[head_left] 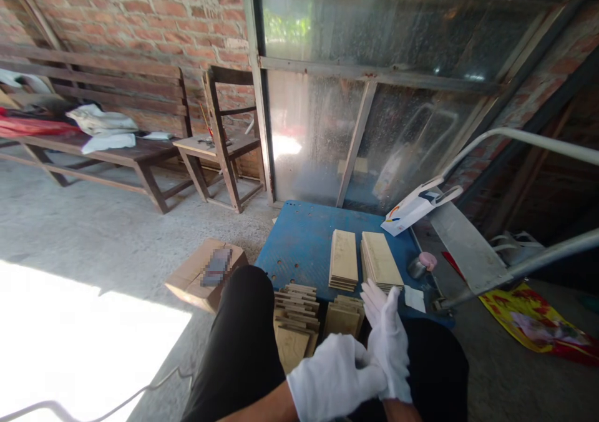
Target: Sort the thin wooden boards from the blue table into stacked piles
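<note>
Both of my hands wear white cloth gloves. My left hand (334,375) reaches across and pinches the glove on my right hand near the wrist. My right hand (387,338) is raised with its fingers stretched out and holds nothing. Just beyond it, two neat stacks of thin wooden boards, a left stack (343,260) and a right stack (380,260), lie on a blue platform (309,235). Closer to me, between my legs, are looser piles of boards, a left pile (294,319) and a right pile (344,316), the latter partly hidden by my hands.
At the platform's right side are a metal cup with a pink lid (423,263), a white paper bag (412,210) and a metal handle frame (519,135). A cardboard box (191,272) with a blurred item on top sits left. Behind stand a chair (222,141) and a bench (112,147).
</note>
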A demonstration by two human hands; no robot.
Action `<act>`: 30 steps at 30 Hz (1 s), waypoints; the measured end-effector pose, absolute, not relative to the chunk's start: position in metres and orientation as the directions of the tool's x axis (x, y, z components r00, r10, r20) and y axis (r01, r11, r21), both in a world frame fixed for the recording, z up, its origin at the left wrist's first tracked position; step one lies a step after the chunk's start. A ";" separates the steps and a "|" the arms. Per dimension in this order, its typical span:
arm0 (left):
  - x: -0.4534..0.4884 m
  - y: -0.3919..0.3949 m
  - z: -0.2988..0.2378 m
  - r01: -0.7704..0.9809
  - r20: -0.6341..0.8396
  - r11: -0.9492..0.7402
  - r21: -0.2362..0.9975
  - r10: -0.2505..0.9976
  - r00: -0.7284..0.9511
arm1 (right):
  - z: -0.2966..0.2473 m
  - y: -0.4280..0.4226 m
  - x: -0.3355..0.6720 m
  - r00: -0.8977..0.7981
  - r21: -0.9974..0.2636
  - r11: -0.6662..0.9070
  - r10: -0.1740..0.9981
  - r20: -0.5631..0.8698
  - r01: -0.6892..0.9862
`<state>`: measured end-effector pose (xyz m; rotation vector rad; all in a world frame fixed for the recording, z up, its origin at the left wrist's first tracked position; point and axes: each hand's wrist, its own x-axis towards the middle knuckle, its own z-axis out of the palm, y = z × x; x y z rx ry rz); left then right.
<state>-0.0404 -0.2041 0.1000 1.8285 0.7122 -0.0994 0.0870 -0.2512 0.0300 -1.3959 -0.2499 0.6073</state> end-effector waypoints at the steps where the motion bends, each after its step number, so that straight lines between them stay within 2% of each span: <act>1: -0.041 -0.205 0.100 0.508 -0.398 -0.201 0.837 0.413 0.819 | 0.030 -0.253 0.086 0.820 -0.966 0.054 0.541 -0.186 -0.254; 6: -0.042 -0.207 0.100 0.496 -0.391 -0.199 0.845 0.403 0.827 | 0.037 -0.267 0.074 0.795 -0.961 0.054 0.576 -0.191 -0.270; 17: -0.037 -0.218 0.097 0.584 -0.459 -0.209 0.784 0.437 0.773 | 0.030 -0.291 0.070 0.715 -0.945 0.021 0.659 -0.232 -0.327; 24: -0.038 -0.211 0.094 0.458 -0.372 -0.245 0.854 0.327 0.869 | 0.022 -0.299 0.070 0.712 -0.945 0.008 0.660 -0.240 -0.326; 27: -0.040 -0.213 0.097 0.415 -0.332 -0.242 0.877 0.318 0.888 | 0.022 -0.302 0.068 0.712 -0.946 0.007 0.660 -0.239 -0.324; 30: -0.042 -0.220 0.096 0.477 -0.377 -0.264 0.838 0.351 0.857 | 0.023 -0.305 0.069 0.714 -0.945 0.000 0.655 -0.247 -0.326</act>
